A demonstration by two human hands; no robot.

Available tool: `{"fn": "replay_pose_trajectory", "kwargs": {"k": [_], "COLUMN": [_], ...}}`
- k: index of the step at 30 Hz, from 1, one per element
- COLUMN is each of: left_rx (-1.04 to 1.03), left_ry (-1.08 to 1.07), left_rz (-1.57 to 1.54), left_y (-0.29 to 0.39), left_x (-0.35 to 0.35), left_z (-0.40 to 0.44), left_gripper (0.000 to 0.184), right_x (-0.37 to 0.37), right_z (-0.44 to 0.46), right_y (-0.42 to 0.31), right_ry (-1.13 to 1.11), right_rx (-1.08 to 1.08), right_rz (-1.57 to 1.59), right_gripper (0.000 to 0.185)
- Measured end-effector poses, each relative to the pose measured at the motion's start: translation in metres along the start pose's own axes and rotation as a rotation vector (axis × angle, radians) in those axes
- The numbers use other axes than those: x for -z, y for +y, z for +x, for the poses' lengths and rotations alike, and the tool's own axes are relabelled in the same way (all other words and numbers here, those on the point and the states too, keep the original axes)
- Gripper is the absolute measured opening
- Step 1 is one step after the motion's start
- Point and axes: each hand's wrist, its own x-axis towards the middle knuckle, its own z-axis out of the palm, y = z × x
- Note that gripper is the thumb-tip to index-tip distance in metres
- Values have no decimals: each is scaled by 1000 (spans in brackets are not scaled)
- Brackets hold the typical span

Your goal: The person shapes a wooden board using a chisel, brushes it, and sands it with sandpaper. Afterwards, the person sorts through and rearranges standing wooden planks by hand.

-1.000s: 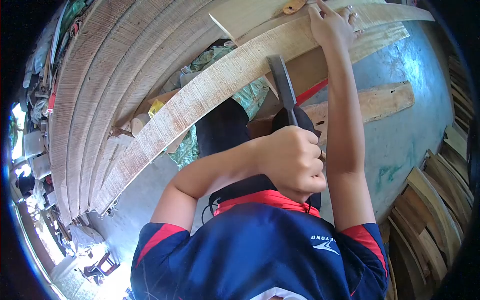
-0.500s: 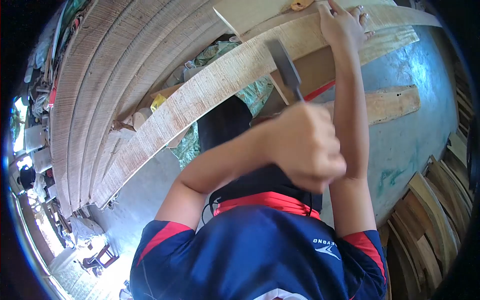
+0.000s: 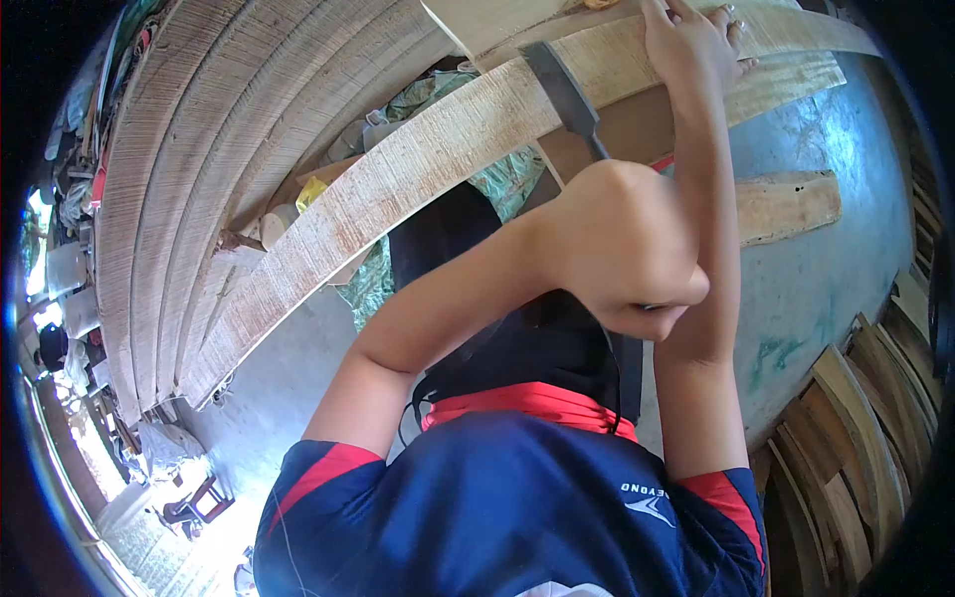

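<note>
My left hand (image 3: 632, 254) is closed in a fist, somewhat blurred, around the hidden handle of a chisel (image 3: 562, 90). The chisel's flat, dark metal blade points forward and lies over a long curved wooden plank (image 3: 398, 174). Whether the blade's edge touches the wood I cannot tell. Farther forward, my right hand (image 3: 696, 45) rests on the same plank with its fingers bent against it, gripping it. The plank's upper face is pale and rough, with saw marks across it.
Several large curved planks (image 3: 229, 129) stand on the left. Beneath the work lie green plastic sheeting (image 3: 373, 284) and wooden pieces. A loose wooden slab (image 3: 791, 206) is on the grey floor (image 3: 796, 298) at right. More curved offcuts (image 3: 846, 428) are stacked at lower right.
My left hand has moved forward and slightly right, carrying the chisel farther across the plank. The right hand keeps its place on the wood; the view has shifted slightly.
</note>
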Motion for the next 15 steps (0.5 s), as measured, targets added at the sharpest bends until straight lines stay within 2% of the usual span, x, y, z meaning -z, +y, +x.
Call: {"fn": "replay_pose_trajectory", "kwargs": {"k": [4, 11, 14, 15], "left_rx": [-36, 12, -27, -24], "left_ry": [12, 109, 10, 39], "left_rz": [-87, -118, -127, -143], "left_y": [36, 38, 42, 35], "left_x": [-8, -25, -17, -18], "left_z": [5, 16, 13, 16], "left_gripper": [21, 21, 22, 23], "right_x": [1, 0, 6, 6], "right_z": [3, 3, 0, 1], "right_y": [-1, 2, -1, 0], "right_ry": [-1, -7, -2, -3], "right_rx": [-12, -30, -38, -38], "right_rz": [6, 40, 44, 46], "right_gripper": [41, 41, 41, 41]}}
